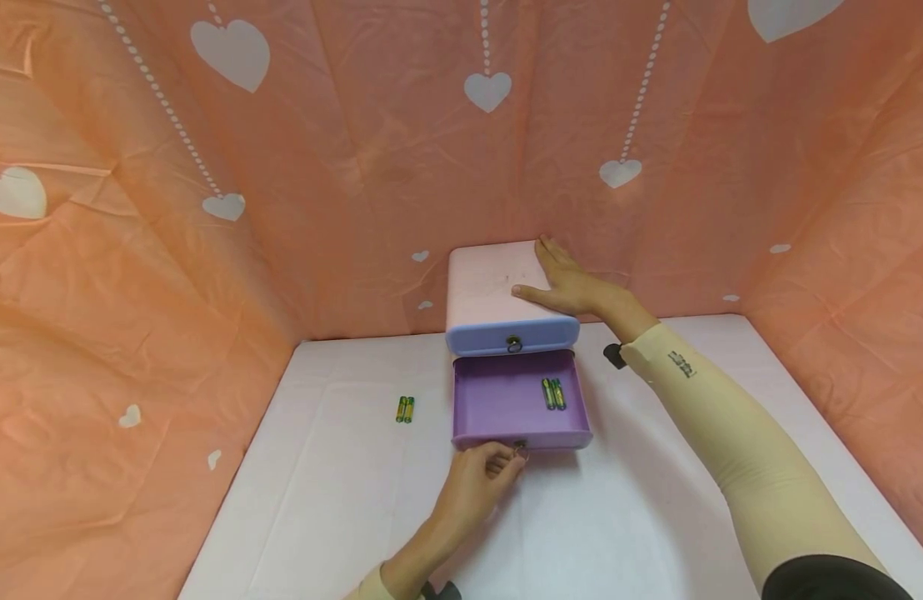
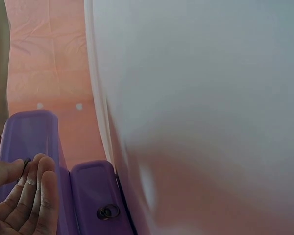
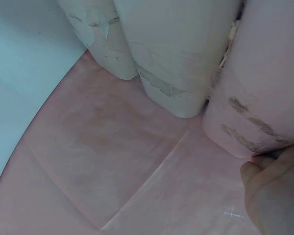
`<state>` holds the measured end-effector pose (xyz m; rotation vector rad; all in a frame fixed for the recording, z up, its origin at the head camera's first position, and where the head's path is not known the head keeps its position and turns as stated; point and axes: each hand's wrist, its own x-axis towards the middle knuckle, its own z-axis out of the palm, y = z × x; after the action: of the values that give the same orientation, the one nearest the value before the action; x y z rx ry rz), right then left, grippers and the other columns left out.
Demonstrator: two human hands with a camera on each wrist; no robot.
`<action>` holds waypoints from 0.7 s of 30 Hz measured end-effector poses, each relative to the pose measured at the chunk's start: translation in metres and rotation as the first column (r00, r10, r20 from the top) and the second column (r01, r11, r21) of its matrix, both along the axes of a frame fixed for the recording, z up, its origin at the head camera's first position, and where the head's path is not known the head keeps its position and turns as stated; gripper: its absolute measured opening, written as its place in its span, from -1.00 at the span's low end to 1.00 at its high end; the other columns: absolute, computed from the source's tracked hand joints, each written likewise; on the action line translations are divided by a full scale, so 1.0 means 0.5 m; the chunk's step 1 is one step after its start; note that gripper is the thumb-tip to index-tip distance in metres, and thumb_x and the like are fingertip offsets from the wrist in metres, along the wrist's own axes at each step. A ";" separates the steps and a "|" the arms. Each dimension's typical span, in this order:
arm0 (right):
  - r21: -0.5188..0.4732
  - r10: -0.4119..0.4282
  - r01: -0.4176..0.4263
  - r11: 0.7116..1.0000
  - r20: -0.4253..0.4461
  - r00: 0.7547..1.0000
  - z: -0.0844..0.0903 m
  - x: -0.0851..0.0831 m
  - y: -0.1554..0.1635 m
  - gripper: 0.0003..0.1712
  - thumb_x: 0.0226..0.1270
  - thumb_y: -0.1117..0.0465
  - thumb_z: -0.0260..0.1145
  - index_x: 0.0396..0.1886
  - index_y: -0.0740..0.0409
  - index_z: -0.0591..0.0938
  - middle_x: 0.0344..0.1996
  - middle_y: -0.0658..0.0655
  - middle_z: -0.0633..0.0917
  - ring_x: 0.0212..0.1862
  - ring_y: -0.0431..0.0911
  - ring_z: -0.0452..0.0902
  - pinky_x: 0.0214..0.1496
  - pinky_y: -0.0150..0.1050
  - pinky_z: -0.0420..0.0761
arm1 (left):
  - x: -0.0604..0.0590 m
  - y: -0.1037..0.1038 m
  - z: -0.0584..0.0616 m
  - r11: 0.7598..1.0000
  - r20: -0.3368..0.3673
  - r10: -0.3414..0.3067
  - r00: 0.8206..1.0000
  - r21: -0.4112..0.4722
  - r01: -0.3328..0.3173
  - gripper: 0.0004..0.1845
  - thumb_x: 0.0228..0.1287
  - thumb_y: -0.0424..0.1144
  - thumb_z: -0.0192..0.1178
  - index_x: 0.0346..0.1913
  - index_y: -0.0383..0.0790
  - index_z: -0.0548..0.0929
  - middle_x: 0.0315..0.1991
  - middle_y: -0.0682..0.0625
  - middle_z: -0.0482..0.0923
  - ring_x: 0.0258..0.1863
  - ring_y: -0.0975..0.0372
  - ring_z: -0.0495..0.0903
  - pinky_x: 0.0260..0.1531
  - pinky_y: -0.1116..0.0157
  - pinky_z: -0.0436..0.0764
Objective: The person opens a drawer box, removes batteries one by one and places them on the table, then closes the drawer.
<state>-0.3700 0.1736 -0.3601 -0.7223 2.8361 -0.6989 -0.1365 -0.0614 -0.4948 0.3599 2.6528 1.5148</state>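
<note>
A small chest with a pink top (image 1: 491, 279) stands at the back of the table, its blue top drawer (image 1: 476, 338) closed. Below that, a purple drawer (image 1: 495, 400) is pulled well out, with two green-and-yellow batteries (image 1: 553, 394) lying at its right side. My left hand (image 1: 476, 487) pinches the metal ring pull (image 2: 26, 165) on this drawer's front between thumb and fingers. My right hand (image 1: 570, 285) rests on the chest's top at the right, fingers spread toward the back edge. Two similar batteries (image 1: 405, 409) lie side by side on the table, left of the drawer.
A lower drawer (image 2: 88, 188) with its own ring pull shows beneath in the left wrist view. White cloth covers the table (image 1: 341, 467). An orange curtain (image 1: 371, 167) with white hearts hangs behind the chest and along both sides.
</note>
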 end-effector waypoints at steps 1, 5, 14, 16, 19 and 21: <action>0.001 0.000 0.000 1.000 -0.001 1.000 0.000 0.000 0.000 0.31 0.56 -0.46 0.10 0.73 0.29 -0.35 0.74 0.24 -0.44 0.74 0.14 -0.56 0.76 0.16 -0.30 | 0.001 0.000 0.000 1.000 -0.001 -0.001 1.000 0.002 0.001 -0.84 0.47 -0.18 0.40 -0.12 -0.22 0.82 -0.30 0.11 0.80 -0.32 0.38 0.69 -0.22 0.41 0.73; 0.005 -0.003 0.003 1.000 -0.003 1.000 0.000 0.000 0.000 0.31 0.55 -0.46 0.09 0.73 0.28 -0.35 0.74 0.24 -0.43 0.74 0.14 -0.56 0.76 0.16 -0.30 | 0.003 0.000 -0.001 1.000 0.001 -0.010 1.000 0.013 0.010 -0.84 0.48 -0.19 0.39 -0.12 -0.24 0.82 -0.30 0.10 0.80 -0.32 0.38 0.70 -0.22 0.42 0.74; -0.004 -0.002 0.002 1.000 0.000 1.000 0.001 -0.001 0.000 0.31 0.55 -0.46 0.10 0.73 0.29 -0.34 0.74 0.24 -0.43 0.74 0.14 -0.55 0.76 0.15 -0.30 | 0.010 -0.001 -0.001 1.000 0.008 -0.018 1.000 0.026 0.018 -0.85 0.48 -0.20 0.39 -0.12 -0.24 0.82 -0.30 0.09 0.81 -0.32 0.38 0.70 -0.22 0.42 0.74; -0.006 -0.001 0.001 1.000 -0.001 1.000 0.002 0.000 0.000 0.31 0.55 -0.45 0.11 0.73 0.29 -0.34 0.74 0.25 -0.42 0.74 0.15 -0.55 0.76 0.16 -0.29 | 0.013 -0.001 -0.001 0.999 0.004 -0.020 1.000 0.027 0.020 -0.85 0.48 -0.21 0.40 -0.13 -0.24 0.81 -0.31 0.08 0.81 -0.33 0.38 0.70 -0.23 0.42 0.74; -0.007 -0.001 0.001 1.000 0.000 1.000 0.003 0.001 0.000 0.31 0.55 -0.44 0.12 0.73 0.29 -0.34 0.74 0.25 -0.42 0.74 0.16 -0.54 0.76 0.16 -0.29 | 0.017 -0.001 -0.002 0.999 -0.002 -0.024 1.000 0.034 0.024 -0.85 0.47 -0.21 0.40 -0.14 -0.25 0.81 -0.31 0.02 0.82 -0.35 0.36 0.71 -0.25 0.42 0.73; -0.008 -0.002 0.002 1.000 0.001 1.000 0.002 0.002 0.000 0.31 0.55 -0.45 0.11 0.73 0.29 -0.34 0.74 0.25 -0.42 0.74 0.16 -0.54 0.76 0.17 -0.29 | 0.019 0.000 -0.002 0.999 -0.002 -0.024 1.000 0.036 0.024 -0.85 0.47 -0.21 0.40 -0.15 -0.25 0.81 -0.31 0.01 0.82 -0.35 0.35 0.71 -0.25 0.42 0.73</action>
<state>-0.3692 0.1734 -0.3590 -0.7206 2.8355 -0.7109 -0.1268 -0.0613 -0.4957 0.3941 2.6157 1.5570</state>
